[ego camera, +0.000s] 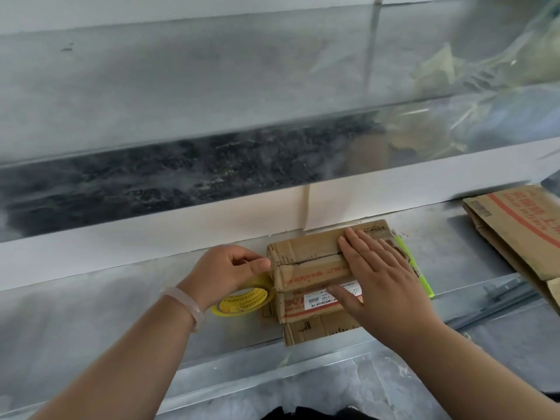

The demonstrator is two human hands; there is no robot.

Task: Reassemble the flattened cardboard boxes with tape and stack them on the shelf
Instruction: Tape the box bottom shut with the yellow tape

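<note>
A pale bracelet [185, 301] circles the left wrist, and just past it the left hand [224, 268] reaches over a grey metal shelf [91, 313] that runs the full width of the view. Its fingers [242, 253] are curled around a yellow tape roll [242, 301], with the thumb pressed against the left end of a small cardboard box [306, 268]. The roll sits tilted beside the box's lower left corner, touching it, and a strip of clear tape appears to run from the roll to that corner. The box stands on the shelf near the white back wall, roughly in the middle of the view. Its top flaps meet in a dark seam along its length, and a white barcode label shows on the face turned toward the person. A further piece of cardboard sticks out below that face, toward the shelf's front edge. The right hand [381, 277] lies flat on the right half of the box top, its fingers [360, 241] straight, slightly spread and pointing left across the seam, with the thumb down over the labelled face. Just beside the right end of the box lies a slim bright green object [419, 274], partly hidden by the hand. Well apart to the right, a flattened cardboard box [521, 225] with red print lies on the shelf, cut off by the edge. Above it, crumpled clear plastic bags [485, 71] sit on the upper level.
</note>
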